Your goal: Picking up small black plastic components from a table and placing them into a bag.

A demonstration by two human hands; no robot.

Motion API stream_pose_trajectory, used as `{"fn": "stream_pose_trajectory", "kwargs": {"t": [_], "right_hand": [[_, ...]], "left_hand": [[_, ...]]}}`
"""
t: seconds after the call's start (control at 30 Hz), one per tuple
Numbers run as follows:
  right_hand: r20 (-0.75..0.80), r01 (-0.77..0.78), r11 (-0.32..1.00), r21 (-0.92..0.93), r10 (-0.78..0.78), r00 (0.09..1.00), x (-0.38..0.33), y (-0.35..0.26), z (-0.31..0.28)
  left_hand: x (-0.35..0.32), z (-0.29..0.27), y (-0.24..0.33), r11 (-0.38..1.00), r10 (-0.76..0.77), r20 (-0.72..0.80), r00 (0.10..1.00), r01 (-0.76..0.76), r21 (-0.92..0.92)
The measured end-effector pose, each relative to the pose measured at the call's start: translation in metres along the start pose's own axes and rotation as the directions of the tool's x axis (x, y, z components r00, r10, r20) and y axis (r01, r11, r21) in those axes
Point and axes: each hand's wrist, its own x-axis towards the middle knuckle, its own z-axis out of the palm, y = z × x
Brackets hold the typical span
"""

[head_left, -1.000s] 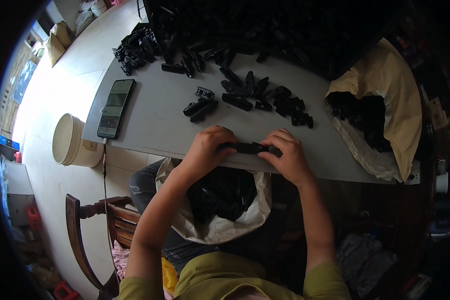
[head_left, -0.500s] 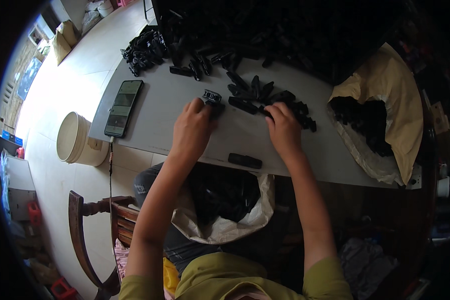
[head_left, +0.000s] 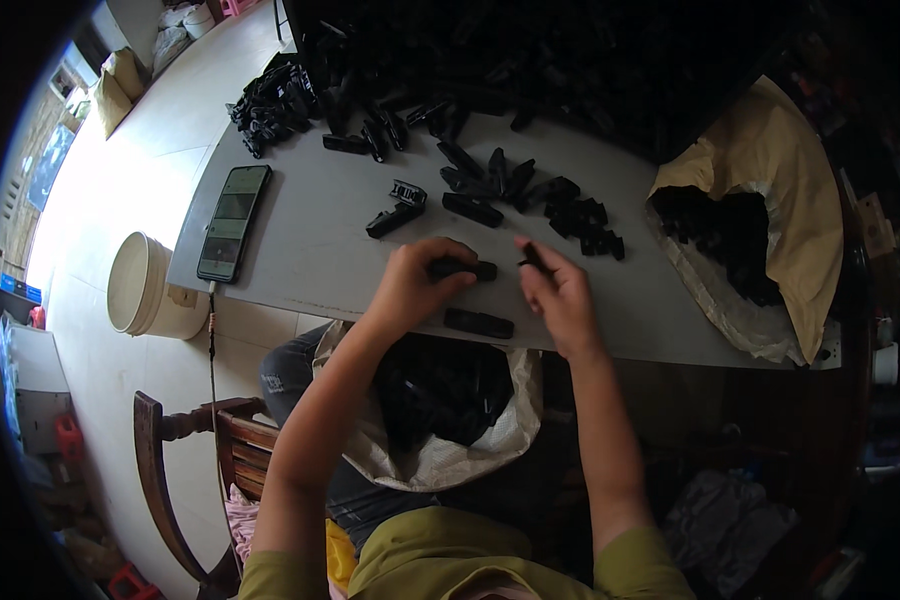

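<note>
1. Head view, hands: the left hand (head_left: 415,285) sits near the picture's centre, its fingers curled around a long black plastic part (head_left: 465,269) whose right end sticks out toward 3 o'clock. The right hand (head_left: 560,295) is just at 3 o'clock of it, fingers pinched on a small black piece (head_left: 533,257) that pokes up toward 12 o'clock. The two hands are close but not touching.
2. Head view, table: a second long black part (head_left: 479,323) lies flat on the grey table (head_left: 300,240), just at 6 o'clock of the held one, near the table's front edge. Loose black parts (head_left: 530,195) are scattered at 12 o'clock of the hands, with a bigger heap (head_left: 270,100) toward 10 o'clock.
3. Head view, surroundings: a phone (head_left: 233,222) lies at 9 o'clock on the table's left end. A tan sack (head_left: 770,200) holding black parts sits at 3 o'clock. A white woven bag (head_left: 440,400) with black parts hangs open at 6 o'clock, under the table edge. A cream bucket (head_left: 145,290) stands on the floor at 9 o'clock, and a wooden chair (head_left: 200,460) is at 7 o'clock.
</note>
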Motion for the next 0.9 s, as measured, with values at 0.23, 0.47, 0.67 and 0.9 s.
{"fn": "stream_pose_trajectory", "kwargs": {"t": [0.23,0.47,0.67,0.9], "right_hand": [[0.186,0.4,0.578,-0.711,-0.394,0.9,0.003,-0.016,0.005],[0.316,0.477,0.529,-0.702,-0.369,0.874,0.007,-0.015,0.003],[0.234,0.472,0.497,-0.728,-0.467,0.853,0.04,-0.012,-0.003],[0.345,0.359,-0.033,-0.933,-0.364,0.865,0.066,-0.023,-0.011]], "left_hand": [[-0.001,-0.01,0.012,0.948,0.141,0.091,0.986,-0.161,0.275],[-0.002,-0.01,0.006,0.971,0.116,0.115,0.987,-0.137,0.198],[0.01,-0.014,0.022,0.925,0.162,0.243,0.956,-0.233,0.299],[0.041,0.005,0.02,0.512,0.318,0.077,0.945,-0.239,0.825]]}}
